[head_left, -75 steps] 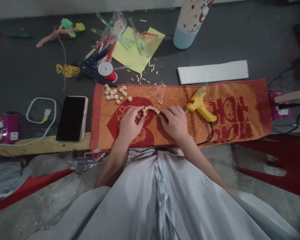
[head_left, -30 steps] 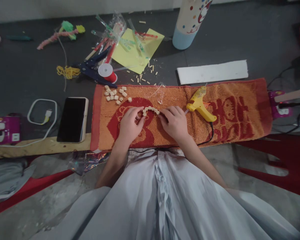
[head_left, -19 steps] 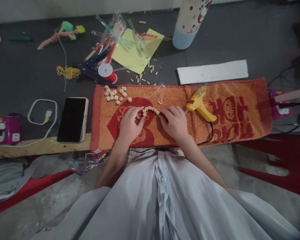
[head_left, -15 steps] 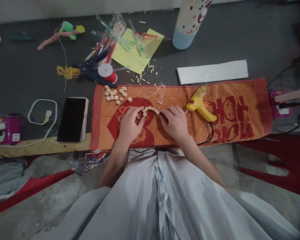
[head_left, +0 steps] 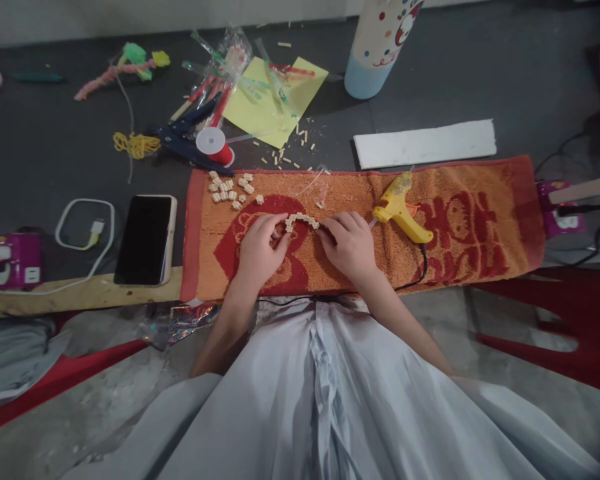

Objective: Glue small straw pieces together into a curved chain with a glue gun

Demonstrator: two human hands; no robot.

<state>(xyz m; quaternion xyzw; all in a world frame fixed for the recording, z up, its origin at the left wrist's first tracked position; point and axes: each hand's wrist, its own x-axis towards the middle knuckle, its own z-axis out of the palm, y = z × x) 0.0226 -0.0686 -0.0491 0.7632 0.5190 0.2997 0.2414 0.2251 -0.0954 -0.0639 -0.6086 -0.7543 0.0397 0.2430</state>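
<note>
Above the orange and red towel (head_left: 345, 187), a curved strip of small pale pieces (head_left: 303, 217) arches between my two hands. My left hand (head_left: 261, 250) pinches its left end. The fingers of my right hand (head_left: 349, 245) close on its right end. Toward the towel's upper left lies a cluster of pale little blocks (head_left: 224, 189). A yellow glue gun (head_left: 403, 209) rests on the towel to the right of my right hand, its nozzle pointing toward that hand.
A phone (head_left: 144, 240) and white cable lie left of the towel. Behind it are a red thread spool (head_left: 220, 150), dark blue pliers (head_left: 183, 137), yellow paper (head_left: 300, 87), a white strip (head_left: 425, 145) and a tall bottle (head_left: 375, 53). The glue gun's black cord (head_left: 423, 267) crosses the towel.
</note>
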